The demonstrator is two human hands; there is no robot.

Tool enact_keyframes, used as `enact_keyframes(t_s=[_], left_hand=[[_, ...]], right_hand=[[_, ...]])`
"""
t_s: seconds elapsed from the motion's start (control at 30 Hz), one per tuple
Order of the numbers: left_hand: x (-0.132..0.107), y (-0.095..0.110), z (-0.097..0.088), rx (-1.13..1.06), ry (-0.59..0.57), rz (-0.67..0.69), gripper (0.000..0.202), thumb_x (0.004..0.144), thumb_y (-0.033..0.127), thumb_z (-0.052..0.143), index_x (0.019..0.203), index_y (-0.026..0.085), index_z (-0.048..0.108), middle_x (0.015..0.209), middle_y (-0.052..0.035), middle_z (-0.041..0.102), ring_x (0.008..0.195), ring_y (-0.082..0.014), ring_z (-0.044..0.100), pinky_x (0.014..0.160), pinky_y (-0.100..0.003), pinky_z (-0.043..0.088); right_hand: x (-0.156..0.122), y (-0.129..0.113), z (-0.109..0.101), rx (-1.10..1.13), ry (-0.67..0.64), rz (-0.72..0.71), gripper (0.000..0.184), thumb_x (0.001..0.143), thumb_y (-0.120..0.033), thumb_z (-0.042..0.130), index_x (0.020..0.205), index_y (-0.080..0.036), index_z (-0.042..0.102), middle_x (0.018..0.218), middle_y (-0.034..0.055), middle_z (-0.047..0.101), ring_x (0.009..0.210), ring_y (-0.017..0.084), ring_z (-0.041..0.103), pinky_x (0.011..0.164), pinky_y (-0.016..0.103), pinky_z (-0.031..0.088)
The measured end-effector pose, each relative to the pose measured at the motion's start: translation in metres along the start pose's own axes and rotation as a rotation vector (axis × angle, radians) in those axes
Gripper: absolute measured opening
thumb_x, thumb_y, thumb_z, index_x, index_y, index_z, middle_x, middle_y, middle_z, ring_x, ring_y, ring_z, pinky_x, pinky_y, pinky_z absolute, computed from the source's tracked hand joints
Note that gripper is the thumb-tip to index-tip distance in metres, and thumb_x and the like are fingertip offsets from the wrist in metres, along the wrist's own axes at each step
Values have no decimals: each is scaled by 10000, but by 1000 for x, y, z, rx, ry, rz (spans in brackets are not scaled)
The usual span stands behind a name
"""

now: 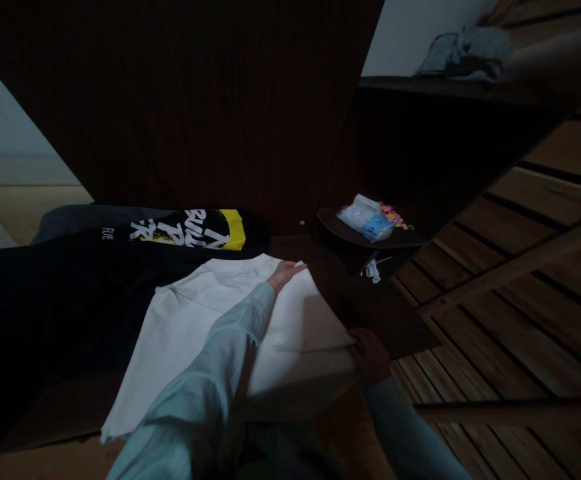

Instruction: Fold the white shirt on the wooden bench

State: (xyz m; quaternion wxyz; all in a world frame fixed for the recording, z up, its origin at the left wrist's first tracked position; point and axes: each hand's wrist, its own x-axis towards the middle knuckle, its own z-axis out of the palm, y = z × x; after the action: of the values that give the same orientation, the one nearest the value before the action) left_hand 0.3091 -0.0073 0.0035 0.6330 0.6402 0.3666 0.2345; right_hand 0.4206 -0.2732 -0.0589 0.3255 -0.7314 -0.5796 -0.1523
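Dim wooden boards: left hand (286, 272) touches, right hand (370, 353) grips white shirt (190, 327) edges.

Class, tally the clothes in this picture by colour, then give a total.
White T-shirt: 1
Black printed top: 1
Grey clothes bundle on shelf: 1
Total: 3, dark cloth at left too dim to separate.

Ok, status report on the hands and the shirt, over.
Left hand open, flat on white shirt, far edge. Right hand at its right edge, grip unclear. Shirt spread flat. Black printed garment alongside, left.
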Motion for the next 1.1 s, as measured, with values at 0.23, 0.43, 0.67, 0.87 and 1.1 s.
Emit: enact_keyframes(t_s=[0.23, 0.43, 0.67, 0.87, 1.1], left_hand=[[6, 0, 8, 348, 120, 160, 242, 704, 376, 594, 627, 147, 596, 637, -9, 550, 740, -169, 538, 692, -264, 409], [-5, 3, 10, 600, 148, 326, 138, 728, 193, 574, 856, 147, 550, 956, -81, 532, 955, -199, 481, 862, -333, 358], [-13, 0, 7, 1034, -4, 543, 161, 810, 152, 402, 875, 132, 548, 893, -95, 573, 897, -201, 517, 822, -336, 400], [-29, -5, -14, 1117, -198, 608, 284, 759, 242, 516, 1018, 133, 560, 1084, -107, 572, 1012, -208, 506, 894, -318, 387], [-48, -23, -22, 1210, -184, 634, 414, 853, 317, 367, 1236, 167, 406, 1331, -91, 400, 1210, -200, 363, 996, -407, 279]], right_hand=[[-1, -1, -8, 36, -11, -66, 214, 754, -161, 413, 839, -234, 595, 847, 60, 581, 782, 192, 576, 671, 340, 507], [11, -15, -24, 35, -101, -91, 168, 696, -146, 450, 777, -197, 588, 871, 83, 576, 822, 210, 553, 692, 360, 490], [28, -43, -14, 308, -286, 107, 308, 739, -287, 498, 1032, -199, 535, 998, 84, 589, 865, 189, 580, 767, 350, 489], [40, -50, 0, 467, -474, 333, 454, 654, -356, 573, 1068, -175, 532, 1015, 91, 605, 894, 205, 592, 805, 357, 481], [37, -59, -21, 456, -676, 108, 237, 690, -374, 559, 825, -197, 641, 824, 62, 634, 781, 182, 595, 710, 314, 489]])
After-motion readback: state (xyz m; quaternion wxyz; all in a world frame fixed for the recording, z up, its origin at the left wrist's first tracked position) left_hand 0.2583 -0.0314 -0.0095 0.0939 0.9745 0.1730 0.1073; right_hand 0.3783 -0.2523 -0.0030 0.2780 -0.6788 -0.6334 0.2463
